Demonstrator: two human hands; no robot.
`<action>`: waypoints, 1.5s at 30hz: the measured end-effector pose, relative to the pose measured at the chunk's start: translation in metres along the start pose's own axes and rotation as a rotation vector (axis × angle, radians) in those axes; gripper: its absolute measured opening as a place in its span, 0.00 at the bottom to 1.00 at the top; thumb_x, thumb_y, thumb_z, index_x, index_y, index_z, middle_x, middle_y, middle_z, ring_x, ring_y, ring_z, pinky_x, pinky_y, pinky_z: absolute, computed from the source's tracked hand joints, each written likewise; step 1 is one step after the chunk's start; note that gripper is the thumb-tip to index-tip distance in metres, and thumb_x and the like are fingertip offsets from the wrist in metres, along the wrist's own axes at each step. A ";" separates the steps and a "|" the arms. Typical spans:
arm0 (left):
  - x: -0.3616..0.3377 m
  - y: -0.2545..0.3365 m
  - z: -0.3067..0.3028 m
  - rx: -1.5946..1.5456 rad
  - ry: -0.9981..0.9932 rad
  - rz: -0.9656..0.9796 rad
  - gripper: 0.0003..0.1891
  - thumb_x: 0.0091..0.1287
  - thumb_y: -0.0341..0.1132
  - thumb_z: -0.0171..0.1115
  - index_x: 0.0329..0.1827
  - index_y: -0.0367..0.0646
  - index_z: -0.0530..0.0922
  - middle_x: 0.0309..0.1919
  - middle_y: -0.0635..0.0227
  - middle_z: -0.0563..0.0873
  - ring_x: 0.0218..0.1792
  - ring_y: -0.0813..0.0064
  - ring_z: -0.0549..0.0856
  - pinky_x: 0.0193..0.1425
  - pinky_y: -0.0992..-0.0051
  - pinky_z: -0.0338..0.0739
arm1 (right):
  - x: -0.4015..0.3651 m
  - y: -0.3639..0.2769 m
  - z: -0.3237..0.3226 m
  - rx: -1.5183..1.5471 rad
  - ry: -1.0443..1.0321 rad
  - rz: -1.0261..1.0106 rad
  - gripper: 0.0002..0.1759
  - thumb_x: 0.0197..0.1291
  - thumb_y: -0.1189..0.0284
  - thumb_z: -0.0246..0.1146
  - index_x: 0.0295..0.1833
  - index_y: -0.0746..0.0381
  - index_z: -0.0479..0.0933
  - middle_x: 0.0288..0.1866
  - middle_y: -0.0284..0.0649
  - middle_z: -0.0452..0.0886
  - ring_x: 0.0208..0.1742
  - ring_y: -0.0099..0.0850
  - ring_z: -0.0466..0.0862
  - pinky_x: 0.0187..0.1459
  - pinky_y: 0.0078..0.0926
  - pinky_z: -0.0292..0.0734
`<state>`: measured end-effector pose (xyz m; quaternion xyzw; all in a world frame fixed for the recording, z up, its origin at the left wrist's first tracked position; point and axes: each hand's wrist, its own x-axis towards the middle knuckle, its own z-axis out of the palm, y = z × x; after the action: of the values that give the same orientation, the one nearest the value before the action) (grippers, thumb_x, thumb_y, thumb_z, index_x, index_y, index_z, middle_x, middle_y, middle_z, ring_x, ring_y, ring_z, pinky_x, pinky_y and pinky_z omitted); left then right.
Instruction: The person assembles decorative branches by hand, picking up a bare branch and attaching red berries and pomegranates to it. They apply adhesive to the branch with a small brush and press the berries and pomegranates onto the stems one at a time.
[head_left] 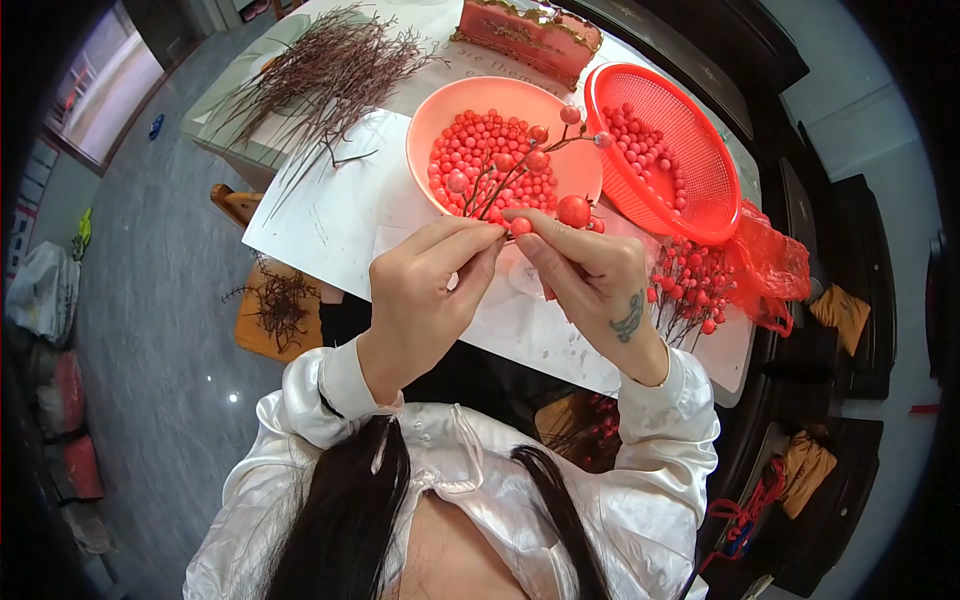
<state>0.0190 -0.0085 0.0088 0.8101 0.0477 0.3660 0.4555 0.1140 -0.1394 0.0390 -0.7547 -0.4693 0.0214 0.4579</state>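
Head view.

- Left hand (425,295): raised before the chest, thumb and forefinger pinched on the lower end of a berry twig (497,182), remaining fingers curled behind.
- Right hand (590,270): tattooed near the wrist, fingertips meeting those of the left hand, thumb and forefinger pinched on a small red berry (520,226) at the twig's base.
- Large red berry (573,211): just above the right forefinger, touching it; whether fixed to the twig cannot be told.
- Berry twig: thin, dark, forked, rising from the pinch away from both hands, a few berries on its tips, over the pink bowl (425,125).
- Pink bowl: just beyond the fingertips, holding loose red berries (470,150).
- Red sieve (722,195): beyond the right hand and to its outer side, touching the bowl, more berries inside.
- Finished berry sprays (690,285): just beside the right wrist, outer side, next to a red mesh bag (772,262).
- White paper (330,210): beneath both hands and the bowl.
- Bare brown twigs (330,65): well beyond the left hand, outer side.
- Pink box (525,35): far beyond the bowl.
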 end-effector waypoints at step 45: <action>0.000 0.007 -0.003 0.020 -0.034 -0.013 0.08 0.55 0.20 0.62 0.38 0.34 0.81 0.33 0.60 0.84 0.30 0.74 0.84 0.33 0.80 0.78 | 0.006 0.005 -0.009 0.048 -0.081 -0.010 0.11 0.58 0.76 0.60 0.46 0.65 0.80 0.17 0.32 0.74 0.15 0.13 0.69 0.15 0.13 0.61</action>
<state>0.0155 -0.0104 0.0148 0.8204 0.0488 0.3486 0.4505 0.1248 -0.1420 0.0429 -0.7398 -0.4905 0.0608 0.4565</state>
